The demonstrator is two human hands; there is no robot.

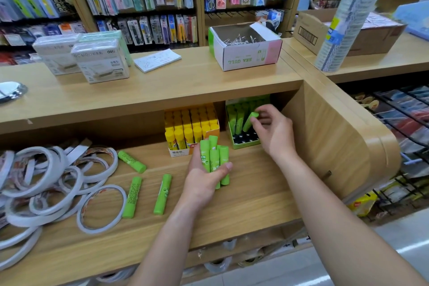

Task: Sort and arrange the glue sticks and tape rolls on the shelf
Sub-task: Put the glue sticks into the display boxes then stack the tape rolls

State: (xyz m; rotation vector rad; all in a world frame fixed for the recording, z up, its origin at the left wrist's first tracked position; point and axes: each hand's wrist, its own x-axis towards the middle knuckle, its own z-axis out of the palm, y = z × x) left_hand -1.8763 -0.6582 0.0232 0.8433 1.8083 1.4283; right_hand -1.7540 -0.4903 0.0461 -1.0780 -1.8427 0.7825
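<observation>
The right arm reaches forward toward 1 o'clock. The right hand (271, 130) has curled fingers and pinches the top end of one bright green plastic glue stick (248, 122). That stick leans, with its low end down in the small green cardboard box (243, 145) at the back of the light wooden shelf (250, 195). More green sticks stand in the box's far rows, and the near rows show black slots.

The left hand (204, 181) lies palm up at 12 o'clock. Its fingers and thumb wrap round a bunch of green glue sticks (216, 158).

At 9 o'clock from the green box sits a yellow and orange cardboard box (178, 153), full of standing yellow glue sticks (185, 132). At 9 o'clock from the left hand lie three loose green glue sticks (162, 194), then a pile of thin white tape rolls (53, 183).
</observation>
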